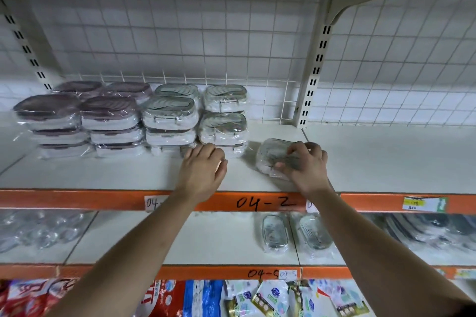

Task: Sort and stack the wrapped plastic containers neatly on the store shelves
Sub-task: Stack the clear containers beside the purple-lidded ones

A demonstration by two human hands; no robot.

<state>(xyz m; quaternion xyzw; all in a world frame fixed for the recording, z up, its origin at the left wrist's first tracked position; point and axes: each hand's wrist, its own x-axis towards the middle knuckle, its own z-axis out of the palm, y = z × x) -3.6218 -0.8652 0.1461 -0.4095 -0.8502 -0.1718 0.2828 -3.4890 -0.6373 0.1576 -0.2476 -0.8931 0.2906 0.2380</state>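
Observation:
Wrapped plastic containers stand in stacks on the white upper shelf point(386, 157): purple-lidded stacks point(108, 121) on the left, grey-green-lidded stacks point(224, 121) to their right. My right hand point(306, 165) grips a single grey-green wrapped container point(270, 154) lying on the shelf right of the stacks. My left hand point(203, 170) rests with curled fingers against the bottom of the rightmost stack, holding nothing that I can see. Two more wrapped containers point(274, 231) lie on the lower shelf.
An orange shelf edge point(77, 199) marked "04-2" runs across in front. A slotted upright post point(314, 77) and wire grid stand behind. Clear wrapped items point(38, 229) sit lower left, dark ones point(425, 229) lower right. Colourful packets point(231, 298) hang at the bottom.

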